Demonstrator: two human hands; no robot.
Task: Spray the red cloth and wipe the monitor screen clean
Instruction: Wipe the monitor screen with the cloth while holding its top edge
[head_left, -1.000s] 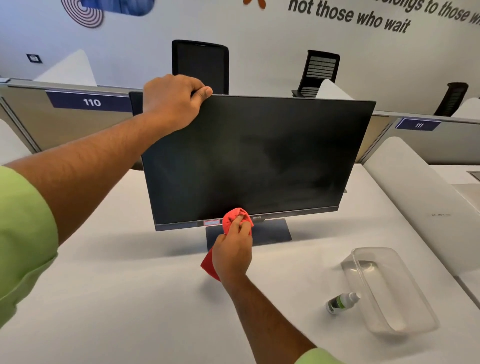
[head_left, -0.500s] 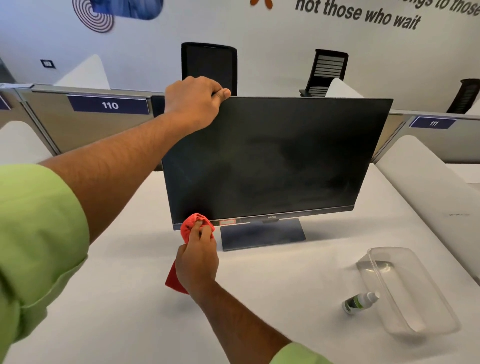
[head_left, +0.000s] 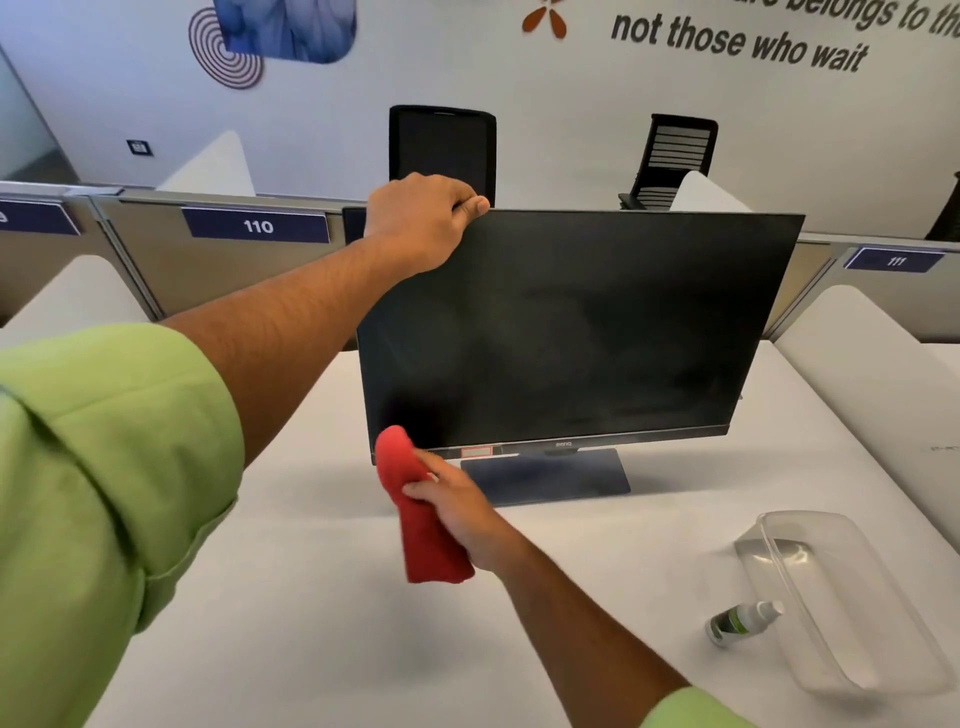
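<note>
White desk (head_left: 311, 597): left hand (head_left: 421, 223) grips monitor (head_left: 571, 332) top corner, right hand (head_left: 457, 504) clutches red cloth (head_left: 415, 525) at its bottom corner

Single head view, looking forward and down, close over the desk (head_left: 322, 597)

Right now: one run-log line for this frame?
phase: wiping | left hand: grips black monitor top-left corner | right hand: presses red cloth at bottom-left corner | small spray bottle: lying on table

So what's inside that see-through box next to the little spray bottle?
Nothing that shows: through the clear tray you see only the white table. The spray bottle lies outside it, on its left. Glare blurs the tray's far end.
</note>
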